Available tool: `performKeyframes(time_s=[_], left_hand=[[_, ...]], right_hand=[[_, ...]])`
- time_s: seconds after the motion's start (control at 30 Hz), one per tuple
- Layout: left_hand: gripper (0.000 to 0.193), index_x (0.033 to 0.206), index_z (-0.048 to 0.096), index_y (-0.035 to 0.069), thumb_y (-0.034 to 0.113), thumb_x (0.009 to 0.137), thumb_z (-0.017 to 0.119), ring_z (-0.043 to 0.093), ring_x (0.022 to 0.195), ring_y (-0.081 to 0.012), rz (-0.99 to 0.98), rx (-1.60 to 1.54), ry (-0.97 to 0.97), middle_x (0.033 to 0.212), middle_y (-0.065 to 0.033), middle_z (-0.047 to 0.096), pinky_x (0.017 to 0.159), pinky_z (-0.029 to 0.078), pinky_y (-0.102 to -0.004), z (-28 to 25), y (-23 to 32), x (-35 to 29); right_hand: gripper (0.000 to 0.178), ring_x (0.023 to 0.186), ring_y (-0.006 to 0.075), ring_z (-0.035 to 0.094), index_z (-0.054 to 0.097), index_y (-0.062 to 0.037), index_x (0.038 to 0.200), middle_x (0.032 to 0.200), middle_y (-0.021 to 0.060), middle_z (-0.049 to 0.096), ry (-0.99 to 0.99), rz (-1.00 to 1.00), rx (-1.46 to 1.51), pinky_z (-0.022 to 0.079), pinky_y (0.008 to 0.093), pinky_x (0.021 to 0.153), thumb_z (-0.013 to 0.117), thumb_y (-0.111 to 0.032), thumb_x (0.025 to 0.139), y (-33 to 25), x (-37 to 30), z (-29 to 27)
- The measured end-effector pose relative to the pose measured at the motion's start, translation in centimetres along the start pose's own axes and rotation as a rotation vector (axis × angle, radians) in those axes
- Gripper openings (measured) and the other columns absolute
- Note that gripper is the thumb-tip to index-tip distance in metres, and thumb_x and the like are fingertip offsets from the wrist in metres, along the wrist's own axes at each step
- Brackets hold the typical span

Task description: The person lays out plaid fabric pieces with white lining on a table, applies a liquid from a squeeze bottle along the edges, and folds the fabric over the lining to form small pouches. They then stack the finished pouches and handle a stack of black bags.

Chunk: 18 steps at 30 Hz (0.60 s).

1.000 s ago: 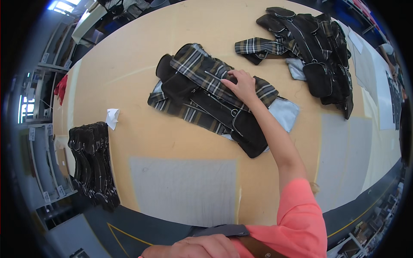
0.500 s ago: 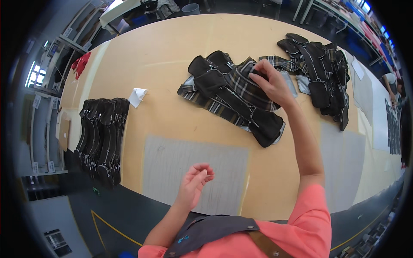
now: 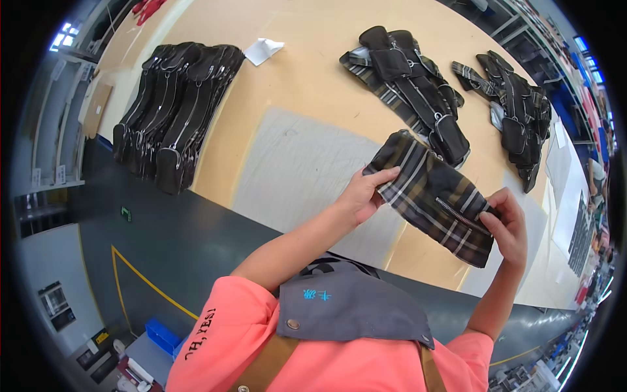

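A plaid fabric piece (image 3: 431, 189) in brown, black and white with a metal zipper (image 3: 460, 215) is stretched between my two hands above the table's near side. At its left end my left hand (image 3: 366, 194) pinches the edge, thumb on top. My right hand (image 3: 508, 227) grips the opposite end beside the zipper, thumb pressed on the cloth and the other fingers partly behind it. Just beyond the held piece lies a heap of black zippered pieces with plaid cloth (image 3: 415, 78), partly covered by it.
A similar heap (image 3: 519, 117) lies farther right. On the left, a row of black zippered pieces (image 3: 179, 104) hangs over the table edge, near a folded white paper (image 3: 262, 51). A grey sheet (image 3: 294, 163) covers part of the table (image 3: 313, 72). Another person (image 3: 595, 171) is at the far right.
The plaid piece has come off the middle heap and nearer to me. My left hand, holding nothing before, now grips one end; my right hand has drawn back. The view has shifted.
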<state>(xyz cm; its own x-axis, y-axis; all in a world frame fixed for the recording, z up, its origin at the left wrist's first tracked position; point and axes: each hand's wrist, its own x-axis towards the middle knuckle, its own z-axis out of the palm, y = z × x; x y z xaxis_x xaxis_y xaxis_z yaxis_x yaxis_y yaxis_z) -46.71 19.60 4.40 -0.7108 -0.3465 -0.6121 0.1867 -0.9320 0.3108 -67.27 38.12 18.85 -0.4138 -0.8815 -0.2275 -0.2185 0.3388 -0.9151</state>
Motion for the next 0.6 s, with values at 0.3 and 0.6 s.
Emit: performKeyframes(time_s=[0.3,0.6], left_hand=[[0.036,0.117,0.060,0.007,0.008,0.085,0.075,0.064,0.095,-0.0161,0.253,0.392,0.334,0.105,-0.0040,0.067,0.083,0.051,-0.0338,-20.1,4.1,-5.3],[0.042,0.129,0.053,0.007,0.003,0.090,0.067,0.063,0.089,-0.0114,0.433,0.794,0.522,0.109,-0.0019,0.065,0.073,0.052,-0.0274,-33.1,6.1,-4.8]], right_hand=[[0.034,0.120,0.0351,0.051,0.057,-0.0072,0.119,0.130,0.0151,0.056,0.065,-0.096,-0.474,0.040,0.0415,0.101,0.066,-0.021,0.089,10.9,1.1,13.9],[0.048,0.106,0.0249,0.060,0.057,0.0015,0.122,0.114,0.0161,0.065,0.700,0.415,-0.041,0.048,0.0339,0.090,0.073,-0.027,0.087,25.9,-5.2,17.1]])
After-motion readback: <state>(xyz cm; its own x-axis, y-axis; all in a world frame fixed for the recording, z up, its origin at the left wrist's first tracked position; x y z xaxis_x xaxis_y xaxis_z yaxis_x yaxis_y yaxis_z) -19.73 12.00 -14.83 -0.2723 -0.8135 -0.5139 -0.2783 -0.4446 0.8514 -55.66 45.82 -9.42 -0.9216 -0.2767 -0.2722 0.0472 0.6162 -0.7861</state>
